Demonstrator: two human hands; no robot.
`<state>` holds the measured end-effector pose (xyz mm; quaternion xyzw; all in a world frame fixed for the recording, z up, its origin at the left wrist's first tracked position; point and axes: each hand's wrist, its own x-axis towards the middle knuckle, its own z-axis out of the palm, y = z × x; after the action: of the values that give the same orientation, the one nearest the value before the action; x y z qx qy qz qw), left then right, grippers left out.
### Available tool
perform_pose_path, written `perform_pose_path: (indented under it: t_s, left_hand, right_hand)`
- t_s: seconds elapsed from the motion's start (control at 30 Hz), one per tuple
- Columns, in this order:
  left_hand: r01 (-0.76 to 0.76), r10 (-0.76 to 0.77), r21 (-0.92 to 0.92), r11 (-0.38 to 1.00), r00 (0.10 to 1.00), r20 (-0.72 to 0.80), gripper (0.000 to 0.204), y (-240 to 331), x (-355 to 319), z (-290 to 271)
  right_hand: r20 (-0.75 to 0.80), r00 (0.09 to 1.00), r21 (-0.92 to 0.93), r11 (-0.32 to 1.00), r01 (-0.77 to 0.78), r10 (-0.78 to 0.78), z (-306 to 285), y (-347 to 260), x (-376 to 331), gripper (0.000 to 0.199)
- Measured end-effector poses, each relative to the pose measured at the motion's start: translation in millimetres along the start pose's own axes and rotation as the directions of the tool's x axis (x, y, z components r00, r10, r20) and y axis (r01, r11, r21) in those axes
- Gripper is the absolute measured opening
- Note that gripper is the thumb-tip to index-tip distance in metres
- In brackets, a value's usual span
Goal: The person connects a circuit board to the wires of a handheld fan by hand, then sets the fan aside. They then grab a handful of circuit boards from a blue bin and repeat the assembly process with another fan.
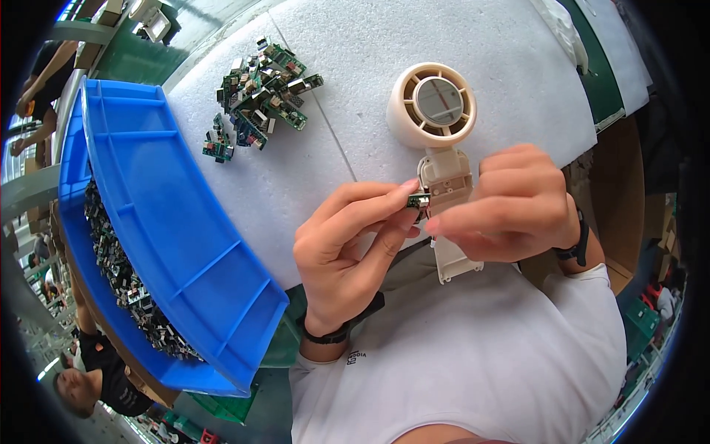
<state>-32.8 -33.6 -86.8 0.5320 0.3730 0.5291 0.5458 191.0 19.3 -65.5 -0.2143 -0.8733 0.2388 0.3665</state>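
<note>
My left hand (347,251) pinches a small green circuit board (418,200) between thumb and fingers. Thin wires with a small white plug hang just below the board. Beside them my right hand (510,211) is closed, its thumb and forefinger together close to the wires; what they hold, if anything, is hidden. Between and behind both hands lies a cream handheld fan, its round slotted head (436,106) pointing away from me. The fan's handle housing (447,181) is opened, showing its inside, and its lower end reaches over the table edge toward my shirt.
A loose pile of green circuit boards (262,92) lies on the white foam sheet (347,44). At left stands a blue plastic bin (177,222), with many small boards (122,274) beyond its near wall. A cardboard box (617,192) is at right. Other people are at far left.
</note>
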Motion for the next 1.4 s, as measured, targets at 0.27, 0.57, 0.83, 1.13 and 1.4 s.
perform_pose_path:
  t_s: [0.27,0.57,0.83,1.13,1.4]
  left_hand:
    - [0.022,-0.023,-0.041,0.999,1.000,-0.018,0.036,2,-6,0]
    - [0.004,-0.004,-0.012,1.000,1.000,0.000,0.035,3,-5,1]
    - [0.028,-0.029,-0.030,0.999,0.999,-0.019,0.034,5,-4,5]
    - [-0.010,0.011,0.019,1.000,0.999,-0.041,0.033,5,-4,9]
    - [-0.091,0.091,0.134,0.987,0.996,0.012,0.030,2,-8,6]
  right_hand:
    - [0.049,0.996,-0.196,0.977,0.078,-0.070,2,-8,1,0.027]
    - [0.040,0.996,-0.201,0.976,0.086,-0.079,4,-10,0,0.025]
    - [-0.110,0.987,-0.145,0.981,-0.128,0.113,4,-15,1,0.021]
    - [-0.193,0.965,-0.144,0.968,-0.207,0.178,10,-16,9,0.020]
    - [-0.200,0.958,-0.152,0.959,-0.239,0.207,11,-19,9,0.020]
